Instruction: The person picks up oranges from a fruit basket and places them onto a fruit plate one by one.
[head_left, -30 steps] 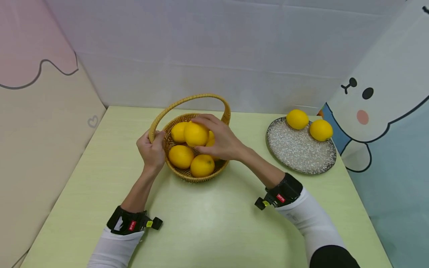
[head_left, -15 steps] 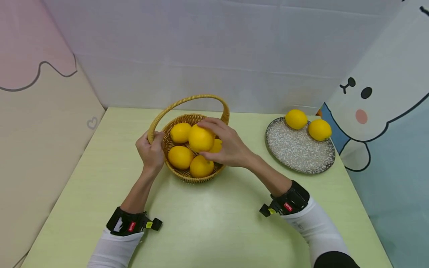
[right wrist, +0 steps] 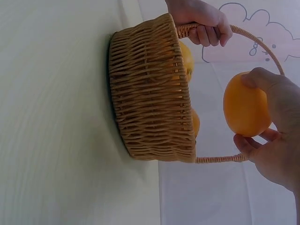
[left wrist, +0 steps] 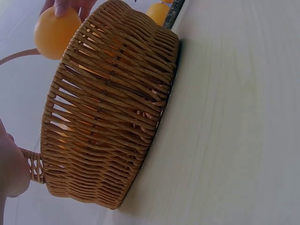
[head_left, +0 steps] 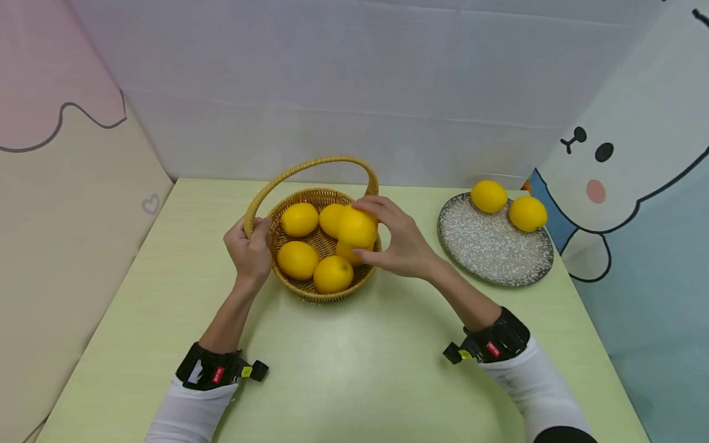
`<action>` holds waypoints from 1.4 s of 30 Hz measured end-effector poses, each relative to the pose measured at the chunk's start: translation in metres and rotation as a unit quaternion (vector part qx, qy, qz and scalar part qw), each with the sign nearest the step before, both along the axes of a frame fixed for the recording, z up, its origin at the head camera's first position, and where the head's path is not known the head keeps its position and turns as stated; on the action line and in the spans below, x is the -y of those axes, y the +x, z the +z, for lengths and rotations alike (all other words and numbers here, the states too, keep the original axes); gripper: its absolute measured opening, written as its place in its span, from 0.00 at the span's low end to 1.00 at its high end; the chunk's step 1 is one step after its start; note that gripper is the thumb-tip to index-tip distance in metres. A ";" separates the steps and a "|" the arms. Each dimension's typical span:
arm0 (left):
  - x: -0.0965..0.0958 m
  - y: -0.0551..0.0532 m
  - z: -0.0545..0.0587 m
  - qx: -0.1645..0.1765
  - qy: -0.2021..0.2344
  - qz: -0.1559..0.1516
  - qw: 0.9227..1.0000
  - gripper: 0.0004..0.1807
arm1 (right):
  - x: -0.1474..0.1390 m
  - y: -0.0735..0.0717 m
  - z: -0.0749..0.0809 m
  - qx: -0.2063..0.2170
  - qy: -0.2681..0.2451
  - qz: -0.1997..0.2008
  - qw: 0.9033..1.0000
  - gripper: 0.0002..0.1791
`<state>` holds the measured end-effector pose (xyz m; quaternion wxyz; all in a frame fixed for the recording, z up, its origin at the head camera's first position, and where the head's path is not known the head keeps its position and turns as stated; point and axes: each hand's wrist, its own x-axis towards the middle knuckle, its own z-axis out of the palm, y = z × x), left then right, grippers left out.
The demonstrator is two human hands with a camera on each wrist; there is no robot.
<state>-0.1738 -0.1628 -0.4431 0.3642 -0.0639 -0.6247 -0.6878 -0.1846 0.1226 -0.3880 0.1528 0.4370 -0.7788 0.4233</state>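
Note:
A wicker basket (head_left: 321, 298) with a tall arched handle (head_left: 310, 163) stands on the table and holds several yellow lemons (head_left: 299, 259). My left hand (head_left: 249, 252) grips the left end of that handle, just above the rim. Above the basket's right side, my right hand (head_left: 401, 240) pinches one lemon (head_left: 357, 227) between thumb and fingers. The right wrist view shows this held lemon (right wrist: 246, 104) raised clear of the rim, beside the handle. In the left wrist view the woven wall (left wrist: 103, 108) hides most of what lies inside.
To the right lies a speckled grey plate (head_left: 493, 258) with a dark rim. Two lemons (head_left: 489, 197) rest at its far edge. A pale fabric wall (head_left: 332, 92) rises behind the table (head_left: 332, 381), and printed panels stand at both sides.
My right hand has moved to the right with the lemon, from the basket's middle to over its right side, uncovering lemons behind. The left hand keeps its grip on the handle.

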 end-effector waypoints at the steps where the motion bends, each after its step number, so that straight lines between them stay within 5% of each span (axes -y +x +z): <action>1: 0.000 0.000 0.000 -0.002 -0.004 0.000 1.000 0.20 | -0.003 0.003 0.003 0.003 -0.002 -0.002 1.000 0.42; 7: 0.001 0.000 -0.001 -0.012 -0.014 0.001 1.000 0.18 | -0.023 0.016 0.016 0.023 -0.006 -0.025 0.999 0.40; 18: 0.002 -0.001 -0.003 -0.017 -0.018 -0.003 1.000 0.19 | -0.063 0.009 0.012 0.045 0.001 -0.094 0.995 0.40; 28: 0.003 -0.001 -0.004 -0.024 -0.016 -0.009 1.000 0.19 | -0.119 -0.033 -0.021 0.039 0.053 -0.161 0.985 0.43; 42: 0.000 0.001 -0.001 -0.010 -0.005 -0.006 1.000 0.20 | -0.171 -0.070 -0.027 0.070 0.160 -0.214 0.961 0.44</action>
